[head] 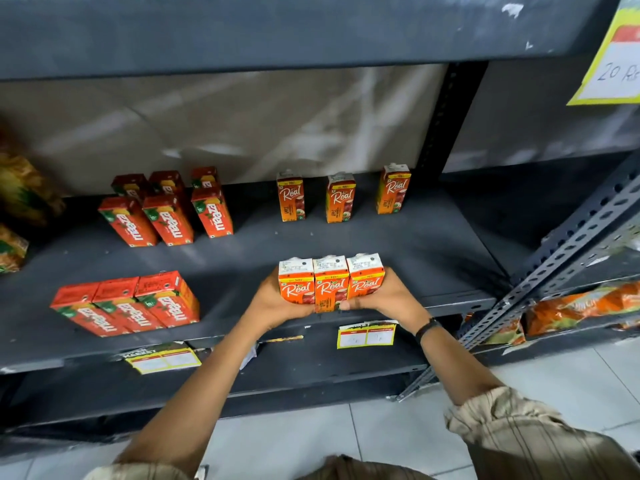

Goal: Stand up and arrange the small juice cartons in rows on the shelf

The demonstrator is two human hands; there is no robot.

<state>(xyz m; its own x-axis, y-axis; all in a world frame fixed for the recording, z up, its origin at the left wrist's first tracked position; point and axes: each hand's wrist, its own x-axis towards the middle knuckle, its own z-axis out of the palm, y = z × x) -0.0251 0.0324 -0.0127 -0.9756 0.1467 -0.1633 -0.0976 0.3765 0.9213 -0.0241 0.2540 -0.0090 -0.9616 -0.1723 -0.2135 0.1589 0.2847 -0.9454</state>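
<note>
You have three orange apple-juice cartons pressed side by side into one block at the near edge of the shelf, your left hand clamped on the left carton and your right hand on the right one, so the middle carton stays upright only because its neighbours squeeze it. That two-sided grip is probably there to square up or shift all three as a single row rather than one at a time. Their bases sit very close to the shelf lip, so judge any pull toward you as risky; push away, not back. Beyond them the shelf is bare until the far row of three apple cartons, which stand upright but well apart from each other and likely need closing up. To the left, a near trio of red mango cartons stands touching, with more red cartons behind, near the back. To the right the shelf stays open up to the perforated metal brace, leaving room to slide sideways.
</note>
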